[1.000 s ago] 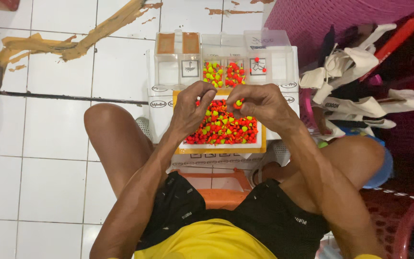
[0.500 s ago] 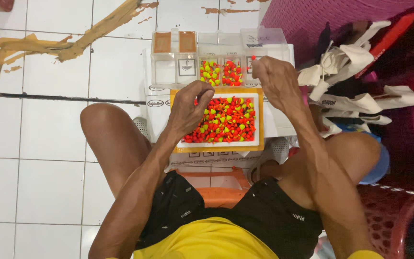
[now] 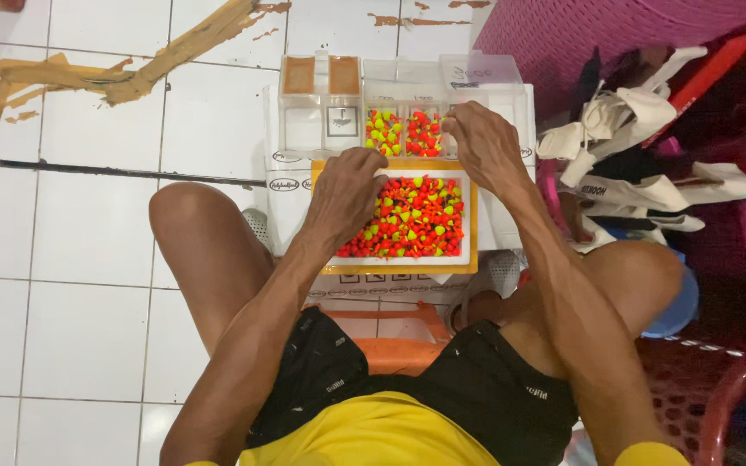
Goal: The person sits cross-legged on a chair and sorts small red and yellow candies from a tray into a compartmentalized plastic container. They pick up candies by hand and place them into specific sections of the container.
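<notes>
A white tray with an orange rim [image 3: 473, 226] rests on white boxes between my knees. It holds a heap of small red-orange and yellow-green cone-shaped pieces [image 3: 416, 220]. My left hand [image 3: 349, 194] lies over the tray's left edge with its fingers curled down into the heap, fingertips hidden. My right hand [image 3: 485, 142] reaches past the tray's far edge to a clear compartment box [image 3: 321, 108], fingers pinched beside the compartment of red pieces [image 3: 423, 134]. Next to that is a compartment of yellow-green pieces [image 3: 381, 134].
White cardboard boxes [image 3: 287, 185] hold up the tray and the compartment box. A purple plastic basket [image 3: 597, 34] stands at the far right above a pile of white straps and sandals [image 3: 641, 164]. A red plastic chair [image 3: 727, 388] is at my right. The tiled floor [image 3: 71, 250] has brown smears.
My right hand left the tray and moved forward to the compartment box. My left hand stayed at the tray's left side, shifting slightly.
</notes>
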